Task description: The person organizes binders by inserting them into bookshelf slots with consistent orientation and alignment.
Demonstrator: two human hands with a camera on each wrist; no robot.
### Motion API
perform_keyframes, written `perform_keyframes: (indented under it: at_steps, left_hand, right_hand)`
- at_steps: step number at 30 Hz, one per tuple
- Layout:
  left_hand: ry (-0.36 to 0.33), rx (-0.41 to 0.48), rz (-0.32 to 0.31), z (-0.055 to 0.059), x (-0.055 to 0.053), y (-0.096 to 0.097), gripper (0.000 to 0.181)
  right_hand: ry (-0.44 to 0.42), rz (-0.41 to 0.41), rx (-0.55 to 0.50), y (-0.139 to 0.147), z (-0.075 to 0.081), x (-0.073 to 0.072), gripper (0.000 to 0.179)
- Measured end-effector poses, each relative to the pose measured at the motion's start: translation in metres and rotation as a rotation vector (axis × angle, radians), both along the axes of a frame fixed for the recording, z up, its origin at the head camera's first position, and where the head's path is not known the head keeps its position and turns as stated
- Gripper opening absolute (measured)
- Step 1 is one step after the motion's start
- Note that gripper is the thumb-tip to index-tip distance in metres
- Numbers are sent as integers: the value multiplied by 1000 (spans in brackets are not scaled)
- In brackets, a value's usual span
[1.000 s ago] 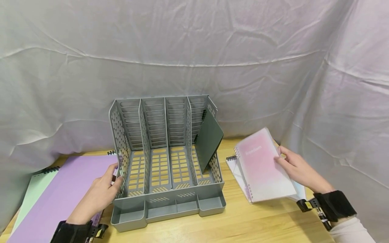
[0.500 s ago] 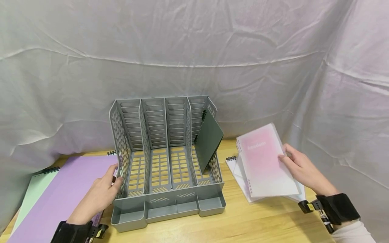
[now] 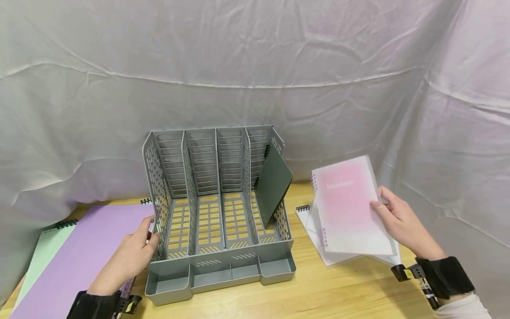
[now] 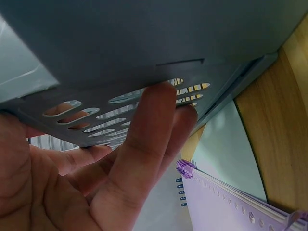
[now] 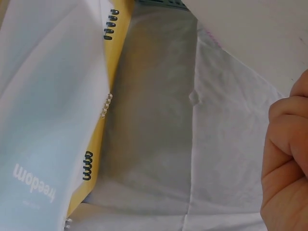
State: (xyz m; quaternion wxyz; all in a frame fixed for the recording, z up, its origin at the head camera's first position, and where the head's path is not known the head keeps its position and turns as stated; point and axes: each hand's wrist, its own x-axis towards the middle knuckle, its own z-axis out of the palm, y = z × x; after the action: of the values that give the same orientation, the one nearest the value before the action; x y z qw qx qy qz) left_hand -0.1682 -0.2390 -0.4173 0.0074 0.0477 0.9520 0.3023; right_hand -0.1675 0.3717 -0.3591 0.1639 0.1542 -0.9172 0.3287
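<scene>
A grey desktop file organizer (image 3: 219,254) with upright dividers stands on the table. My left hand (image 3: 131,254) grips its left side wall; the left wrist view shows fingers (image 4: 149,130) against the slotted panel. A dark green spiral notebook (image 3: 274,181) leans in the rightmost slot. My right hand (image 3: 406,221) pinches the right edge of a pink-and-white spiral notebook (image 3: 348,212) marked "freedom", tilted up over other notebooks. The right wrist view shows its pale back (image 5: 255,38) beside the curled fingers. Under it, a light blue notebook (image 5: 43,139) lies on the table.
On the left lie a large purple spiral notebook (image 3: 87,248) and a pale green one (image 3: 45,252). A white notebook with black coils (image 3: 308,226) sits below the pink one. Wooden tabletop (image 3: 318,297) runs along the front; a grey cloth (image 3: 255,66) hangs behind.
My right hand has moved slightly right and raised the pink notebook, which shifts up and right over the pile. The left hand and the organizer stay where they were.
</scene>
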Motion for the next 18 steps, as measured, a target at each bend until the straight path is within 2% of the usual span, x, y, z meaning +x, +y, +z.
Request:
perform_keyframes:
  at_steps: [18]
  left_hand:
    - [9, -10, -5, -1, 1, 0, 54]
  right_hand:
    - [147, 43, -96, -10, 9, 5, 7]
